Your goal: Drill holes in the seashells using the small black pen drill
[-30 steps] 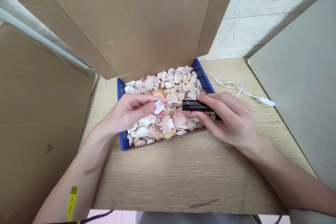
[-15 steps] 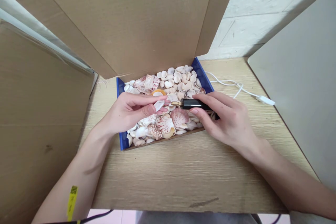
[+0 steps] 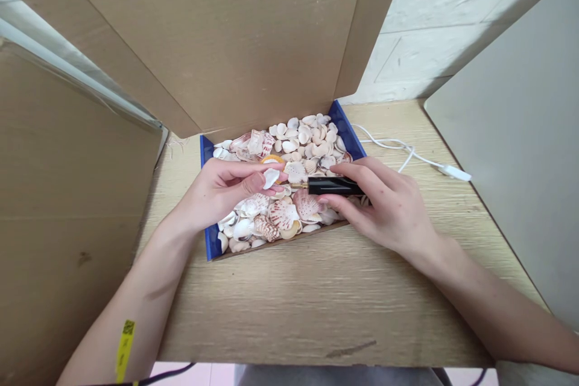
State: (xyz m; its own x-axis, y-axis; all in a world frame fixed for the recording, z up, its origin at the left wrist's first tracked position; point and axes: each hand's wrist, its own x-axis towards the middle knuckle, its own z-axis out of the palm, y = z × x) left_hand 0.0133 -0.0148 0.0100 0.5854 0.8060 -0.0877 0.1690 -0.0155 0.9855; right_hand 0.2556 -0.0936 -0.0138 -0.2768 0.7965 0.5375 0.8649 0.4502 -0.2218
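Observation:
Between the thumb and fingers of my left hand [image 3: 228, 187] is a small white shell [image 3: 271, 178], its pale face turned up. My right hand [image 3: 384, 199] grips a black mini electric drill [image 3: 332, 186] with a brass-coloured chuck, its tip pointing left toward the shell. Whether the thin bit touches the shell I cannot tell. Both hands are over a shallow box with blue sides [image 3: 210, 242], filled with shells. Among these lie a reddish scallop shell [image 3: 307, 205], a speckled scallop shell [image 3: 283, 215] and a brown-patterned spiral shell [image 3: 266, 228].
A tall cardboard panel [image 3: 253, 30] rises behind the box, with another cardboard panel [image 3: 67, 193] to the left. On the right stands a pale board [image 3: 511, 132]. A white cable with a plug [image 3: 455, 172] lies on the wooden table [image 3: 289, 307].
The shell has tilted in my left fingers and shows more of its face. The drill has shifted slightly left and down.

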